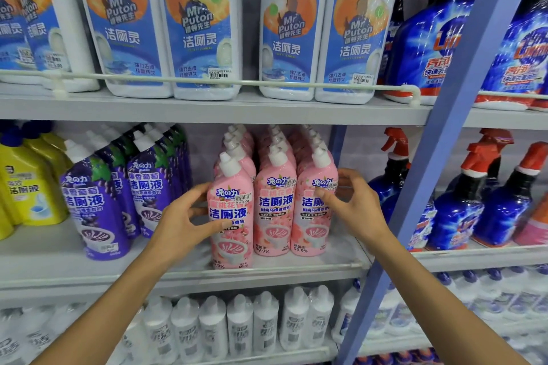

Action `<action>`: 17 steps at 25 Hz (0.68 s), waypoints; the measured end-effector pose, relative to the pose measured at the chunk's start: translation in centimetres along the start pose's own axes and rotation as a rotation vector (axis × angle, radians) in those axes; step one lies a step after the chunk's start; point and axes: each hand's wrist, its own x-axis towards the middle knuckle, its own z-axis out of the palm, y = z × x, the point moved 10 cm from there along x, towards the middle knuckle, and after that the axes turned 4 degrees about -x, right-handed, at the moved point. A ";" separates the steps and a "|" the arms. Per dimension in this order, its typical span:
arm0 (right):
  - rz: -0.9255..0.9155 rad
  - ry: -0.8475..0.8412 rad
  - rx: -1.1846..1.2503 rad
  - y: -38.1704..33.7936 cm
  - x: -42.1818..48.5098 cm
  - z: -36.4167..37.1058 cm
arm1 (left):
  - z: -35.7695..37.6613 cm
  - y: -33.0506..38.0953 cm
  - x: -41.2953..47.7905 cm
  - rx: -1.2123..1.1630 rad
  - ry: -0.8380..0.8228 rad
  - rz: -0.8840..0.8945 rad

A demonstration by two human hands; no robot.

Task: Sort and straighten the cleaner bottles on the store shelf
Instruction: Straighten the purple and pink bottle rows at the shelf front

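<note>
Hidden: the pink rows are running back under the upper shelf [207, 109] — only white caps are showing on the far bottles; the white bottles on the bottom shelf [237, 326] are blurring out, labels unreadable.
Cut off: both forearms are leaving the frame at the near edge; the yellow bottles [26, 187] are being clipped at the left.
Front-left pink bottle [231, 216]: standing upright on the middle shelf [44, 261], long axis vertical, cap up, label facing near; sitting nearer than its two neighbours.
Front-right pink bottle [314, 204]: upright too, label facing near, touching the middle pink bottle [274, 204].
Left hand [184, 222]: wrapping the front-left pink bottle's left side, thumb lying across the label — gripping it.
Right hand [353, 201]: fingers spread and curled, fingertips touching the front-right pink bottle's right side; not clasping it.
Purple bottles [98, 204]: standing to the left, leaning slightly, a gap separating them from the pink group.
Blue spray bottles [462, 210]: standing to the right, beyond the blue upright post [444, 127].
</note>
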 end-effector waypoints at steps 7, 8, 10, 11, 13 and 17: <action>-0.094 0.005 0.006 -3.0 2.1 -1.6 | -1.6 3.1 2.6 -0.017 0.029 0.017; -0.101 -0.003 0.011 -3.5 2.6 -1.6 | -1.5 3.2 2.6 -0.002 0.021 0.019; -0.121 -0.016 -0.019 -3.9 3.4 -1.3 | -1.4 3.2 2.5 0.002 0.024 0.021; -0.128 -0.016 -0.030 -4.0 3.6 -1.2 | -1.4 3.2 2.5 0.004 0.021 0.024; -0.125 -0.028 -0.021 -3.8 3.8 -1.1 | -1.3 3.3 2.4 0.005 -0.001 0.017; -0.103 -0.091 0.015 -3.7 4.5 -1.2 | -1.8 3.9 3.5 -0.128 0.030 -0.028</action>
